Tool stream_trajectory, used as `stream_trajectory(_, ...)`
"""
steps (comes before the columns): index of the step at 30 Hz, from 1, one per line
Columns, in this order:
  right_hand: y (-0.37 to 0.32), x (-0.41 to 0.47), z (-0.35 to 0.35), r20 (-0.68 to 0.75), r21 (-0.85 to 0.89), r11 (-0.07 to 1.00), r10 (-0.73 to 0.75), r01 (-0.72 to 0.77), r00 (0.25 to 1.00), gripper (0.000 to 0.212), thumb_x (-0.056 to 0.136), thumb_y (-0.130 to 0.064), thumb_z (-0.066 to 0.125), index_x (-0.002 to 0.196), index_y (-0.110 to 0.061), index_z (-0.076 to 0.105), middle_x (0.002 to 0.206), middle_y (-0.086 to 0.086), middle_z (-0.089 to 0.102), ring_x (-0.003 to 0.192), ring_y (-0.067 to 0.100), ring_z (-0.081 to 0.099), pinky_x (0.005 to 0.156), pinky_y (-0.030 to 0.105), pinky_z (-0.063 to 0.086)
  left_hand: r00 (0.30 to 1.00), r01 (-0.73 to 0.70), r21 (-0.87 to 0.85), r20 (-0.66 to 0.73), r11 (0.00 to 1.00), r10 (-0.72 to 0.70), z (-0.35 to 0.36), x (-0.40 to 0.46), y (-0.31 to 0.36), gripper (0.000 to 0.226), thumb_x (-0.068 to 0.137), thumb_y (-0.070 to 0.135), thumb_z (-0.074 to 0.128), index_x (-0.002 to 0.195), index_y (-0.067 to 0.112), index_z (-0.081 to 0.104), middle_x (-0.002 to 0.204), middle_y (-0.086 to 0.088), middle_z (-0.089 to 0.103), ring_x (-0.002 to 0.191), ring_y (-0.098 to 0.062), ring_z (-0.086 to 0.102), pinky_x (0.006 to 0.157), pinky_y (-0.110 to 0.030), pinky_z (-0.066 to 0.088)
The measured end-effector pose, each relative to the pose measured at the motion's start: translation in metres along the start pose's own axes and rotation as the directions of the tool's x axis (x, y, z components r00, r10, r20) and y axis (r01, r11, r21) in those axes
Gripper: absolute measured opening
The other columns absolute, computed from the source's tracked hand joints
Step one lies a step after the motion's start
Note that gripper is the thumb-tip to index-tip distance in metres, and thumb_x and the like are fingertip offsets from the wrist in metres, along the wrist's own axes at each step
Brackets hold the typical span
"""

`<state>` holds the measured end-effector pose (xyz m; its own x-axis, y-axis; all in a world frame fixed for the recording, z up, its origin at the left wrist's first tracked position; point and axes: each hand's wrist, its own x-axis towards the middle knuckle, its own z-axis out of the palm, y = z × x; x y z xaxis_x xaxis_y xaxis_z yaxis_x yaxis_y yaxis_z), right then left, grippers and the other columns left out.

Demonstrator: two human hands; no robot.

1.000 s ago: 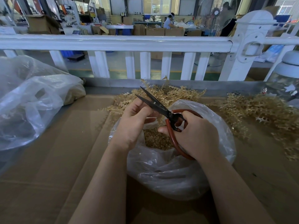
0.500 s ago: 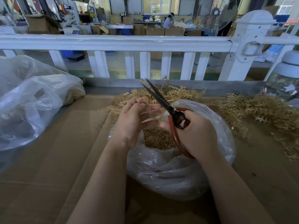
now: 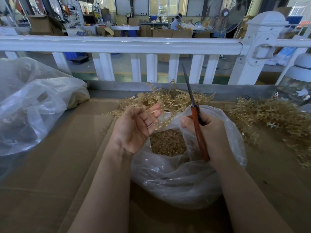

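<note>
The scissors [image 3: 196, 125] have long, narrow dark blades and orange-red handles. The blades lie together as a single thin spike. Their long axis runs nearly straight up the view, with the tip pointing to about 12 o'clock and leaning slightly toward 11, and the handle ends pointing down to about 5 o'clock. The tip stands in front of the white railing [image 3: 117, 44], and the handles pass through the person's right hand [image 3: 213, 137]. That hand is wrapped round the handles, thumb on the near side and fingers curled behind, at about 3 o'clock from the mouth of the clear bag [image 3: 185, 179].

At about 9 o'clock from the scissors, the left hand [image 3: 133, 130] is turned palm-up with its fingers loosely curled. It holds a thin gold plastic sprig [image 3: 164, 123], which bends out from the fingers toward the blades without touching them. Both hands hover over the open bag, where small gold cut pieces [image 3: 168, 142] lie heaped.

The bag sits on the cardboard-covered worktop [image 3: 58, 157]. A tangle of gold branches [image 3: 171, 100] lies just beyond it at 12 o'clock, and a second heap [image 3: 272, 118] spreads out at 2 o'clock. More crumpled plastic bags [image 3: 30, 105] lie well apart at 9 o'clock.
</note>
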<state>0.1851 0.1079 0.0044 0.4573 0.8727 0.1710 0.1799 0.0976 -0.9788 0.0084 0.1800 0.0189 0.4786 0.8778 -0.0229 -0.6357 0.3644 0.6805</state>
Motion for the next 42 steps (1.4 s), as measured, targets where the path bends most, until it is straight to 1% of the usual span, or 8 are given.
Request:
stream_trajectory(7,-0.011,-0.006,0.003,0.134,0.231,0.971,0.034,-0.065,0.99,0.016,0.088,-0.019,0.071,0.093,-0.003,0.072,0.051,-0.012,0.062,0.043,-0.003,0.055,0.045,0.007,0.041,0.996,0.066,0.021,0.057,0.998,-0.067,0.002,0.0,-0.002,0.03,0.098,0.013,0.027,0.079,0.015,0.05,0.096,-0.014,0.074,0.063,-0.017,0.07,0.054,-0.023,0.056)
stream_trajectory(11,-0.015,-0.007,0.004,0.102,0.228,0.97,0.066,-0.088,0.993,0.008,0.09,-0.01,0.07,0.09,-0.002,0.07,0.079,0.009,0.071,0.044,-0.002,0.055,0.046,0.008,0.041,0.993,0.087,0.162,0.065,0.983,-0.098,0.003,0.001,-0.005,0.043,0.099,0.017,0.023,0.078,0.014,0.06,0.094,-0.013,0.075,0.062,-0.017,0.068,0.056,-0.024,0.05)
stream_trajectory(14,-0.015,-0.007,0.006,0.085,0.229,0.969,0.08,-0.097,0.993,0.005,0.09,-0.007,0.069,0.086,-0.008,0.068,0.086,0.015,0.072,0.043,-0.002,0.055,0.046,0.008,0.042,0.994,0.089,0.17,0.044,0.981,-0.097,0.003,0.001,-0.005,0.027,0.101,0.02,0.026,0.085,0.015,0.048,0.095,-0.013,0.075,0.065,-0.018,0.069,0.058,-0.026,0.052)
stream_trajectory(18,-0.014,-0.008,0.008,0.051,0.239,0.966,0.092,-0.101,0.994,0.006,0.089,-0.008,0.071,0.085,-0.01,0.067,0.091,0.019,0.073,0.043,-0.002,0.055,0.046,0.009,0.042,0.995,0.091,0.205,0.031,0.974,-0.1,-0.001,0.0,-0.006,0.028,0.092,0.044,0.053,0.089,0.015,0.051,0.098,-0.012,0.071,0.071,-0.02,0.07,0.063,-0.029,0.059)
stream_trajectory(23,-0.016,-0.011,0.007,0.087,0.311,0.947,0.053,-0.077,0.995,0.005,0.089,-0.004,0.069,0.087,-0.007,0.067,0.076,0.008,0.071,0.042,-0.001,0.056,0.045,0.008,0.042,0.993,0.047,0.41,0.081,0.911,-0.087,0.0,-0.006,-0.009,0.041,0.062,0.021,0.085,0.094,0.015,0.059,0.089,-0.009,0.073,0.067,-0.014,0.07,0.058,-0.023,0.057)
stream_trajectory(27,-0.013,-0.01,0.007,0.122,0.242,0.97,-0.027,-0.004,0.992,0.007,0.088,-0.003,0.069,0.086,-0.009,0.067,0.051,-0.012,0.06,0.045,-0.003,0.056,0.049,0.008,0.043,0.989,0.039,0.533,0.097,0.845,-0.107,0.005,-0.006,-0.014,0.027,0.062,0.012,0.082,0.087,0.015,0.073,0.064,-0.001,0.066,0.05,-0.005,0.054,0.045,-0.014,0.042)
stream_trajectory(34,-0.006,-0.007,0.006,0.185,0.364,0.931,-0.031,-0.039,0.982,0.006,0.091,-0.003,0.064,0.093,-0.005,0.069,0.046,-0.007,0.047,0.036,0.006,0.038,0.039,0.018,0.032,0.994,0.035,0.508,0.069,0.861,-0.081,0.001,-0.003,-0.014,0.02,0.063,0.015,0.081,0.08,0.006,0.075,0.065,-0.004,0.064,0.05,-0.006,0.05,0.047,-0.016,0.036)
stream_trajectory(42,-0.001,-0.004,0.0,0.21,0.414,0.909,-0.048,-0.044,0.977,0.014,0.094,-0.002,0.058,0.104,0.001,0.068,0.08,0.01,0.073,0.037,0.008,0.031,0.037,0.021,0.025,0.996,0.027,0.47,0.057,0.882,-0.061,-0.002,-0.001,-0.013,0.022,0.066,0.015,0.079,0.085,0.004,0.075,0.077,-0.008,0.071,0.054,-0.008,0.055,0.05,-0.015,0.046)
